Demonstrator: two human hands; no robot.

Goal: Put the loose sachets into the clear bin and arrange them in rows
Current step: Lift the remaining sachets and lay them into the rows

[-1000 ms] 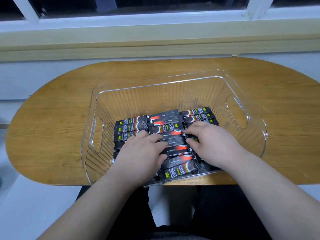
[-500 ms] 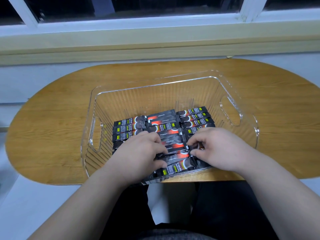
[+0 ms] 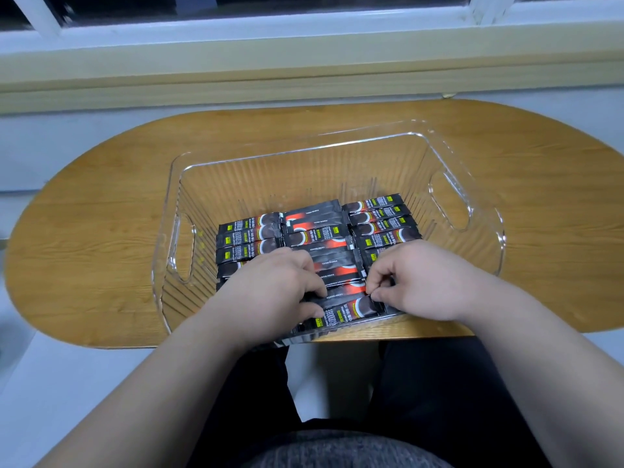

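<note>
Oval wooden table (image 3: 101, 211) under a window, clear bin (image 3: 486, 228) resting on it

One bin (image 3: 270, 184), three rows of sachets (image 3: 317, 238), two hands (image 3: 277, 292) (image 3: 418, 282)

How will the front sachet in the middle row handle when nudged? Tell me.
The front sachet looks thin and flat, so it is probably light and floppy. Its glossy film catches the light, so it may slide easily when pushed. Lying flat in the clear bin, it seems unlikely to roll or tip.
</note>
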